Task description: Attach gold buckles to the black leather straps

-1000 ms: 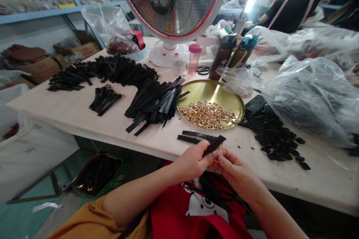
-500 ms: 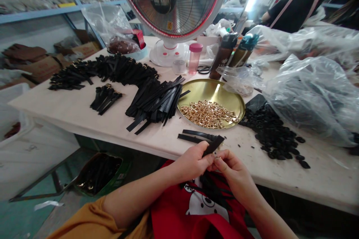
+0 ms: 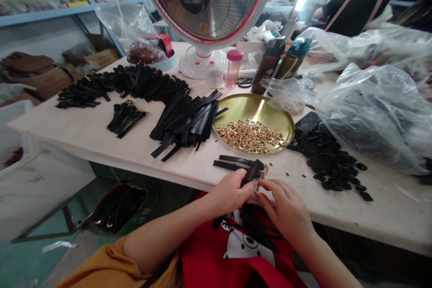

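Note:
A short black strap [image 3: 251, 173] is gripped in my left hand [image 3: 231, 192], its upper part sticking up past the fingers. My right hand [image 3: 286, 203] has its thumb and forefinger at a small gold-coloured buckle [image 3: 257, 186] by the strap's lower end, right beside the left fingertips. Just beyond my hands, finished-looking black straps [image 3: 232, 162] with gold buckles lie on the table edge. Behind these stands a round gold tray [image 3: 285, 114] with a heap of small gold metal pieces [image 3: 251, 136]. More black straps [image 3: 258, 225] rest on my red apron.
A pile of plain black strips [image 3: 189, 121] lies left of the tray, with buckled straps [image 3: 128, 81] behind. Small black pieces [image 3: 332, 157] and a plastic bag [image 3: 374, 117] are on the right. A fan [image 3: 205, 4] and bottles [image 3: 270, 65] stand behind. A person [image 3: 357, 4] is farther back.
The strap in my left hand has tipped lower and reaches less far right. My right fingers have shifted slightly and spread a little, and the buckle now shows between the hands.

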Motion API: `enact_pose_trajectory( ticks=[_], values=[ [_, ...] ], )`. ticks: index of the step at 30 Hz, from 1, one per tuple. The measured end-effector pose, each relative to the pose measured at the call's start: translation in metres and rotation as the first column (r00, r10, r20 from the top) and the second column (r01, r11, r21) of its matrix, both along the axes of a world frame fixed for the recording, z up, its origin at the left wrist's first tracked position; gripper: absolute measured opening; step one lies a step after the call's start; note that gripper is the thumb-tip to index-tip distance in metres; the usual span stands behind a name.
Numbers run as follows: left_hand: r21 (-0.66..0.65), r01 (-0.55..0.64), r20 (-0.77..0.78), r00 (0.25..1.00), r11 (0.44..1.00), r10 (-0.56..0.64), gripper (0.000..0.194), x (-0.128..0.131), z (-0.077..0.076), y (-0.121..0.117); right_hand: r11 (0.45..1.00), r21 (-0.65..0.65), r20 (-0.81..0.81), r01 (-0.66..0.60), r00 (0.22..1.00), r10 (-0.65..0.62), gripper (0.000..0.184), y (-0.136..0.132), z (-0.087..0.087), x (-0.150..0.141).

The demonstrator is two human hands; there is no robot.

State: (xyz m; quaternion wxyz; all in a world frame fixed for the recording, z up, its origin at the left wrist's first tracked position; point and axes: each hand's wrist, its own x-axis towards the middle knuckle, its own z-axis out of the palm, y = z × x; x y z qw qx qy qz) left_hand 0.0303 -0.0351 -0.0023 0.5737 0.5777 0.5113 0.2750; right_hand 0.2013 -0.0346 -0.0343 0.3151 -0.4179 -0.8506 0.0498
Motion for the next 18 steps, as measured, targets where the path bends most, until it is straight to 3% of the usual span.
enact_pose_trajectory(
  ticks=[5, 9, 12, 14, 18],
  values=[
    [-0.067, 0.076, 0.029, 0.997, 0.995, -0.074, 0.007, 0.000, -0.002, -0.001, 0.985, 0.106, 0.206, -0.134, 0.972, 0.110, 0.014, 0.006, -0.001, 0.004],
    [0.102, 0.137, -0.105, 0.986, 0.985, -0.126, 0.011, 0.001, -0.003, -0.004, 0.984, 0.096, 0.183, -0.151, 0.974, 0.131, 0.018, 0.009, 0.002, 0.004],
    [0.223, 0.178, -0.184, 0.973, 0.958, -0.138, 0.016, 0.000, -0.002, -0.005, 0.993, -0.081, 0.025, -0.089, 0.996, 0.091, 0.022, 0.007, 0.003, 0.001],
    [0.256, 0.200, -0.194, 0.969, 0.946, -0.153, 0.018, -0.001, -0.001, -0.006, 0.968, -0.241, -0.084, -0.071, 0.995, 0.052, 0.024, 0.003, 0.002, -0.002],
    [0.227, 0.231, -0.178, 0.965, 0.946, -0.193, 0.018, -0.001, -0.002, -0.007, 0.827, -0.553, -0.296, -0.106, 0.952, -0.076, 0.033, -0.004, -0.002, -0.006]
  ],
)
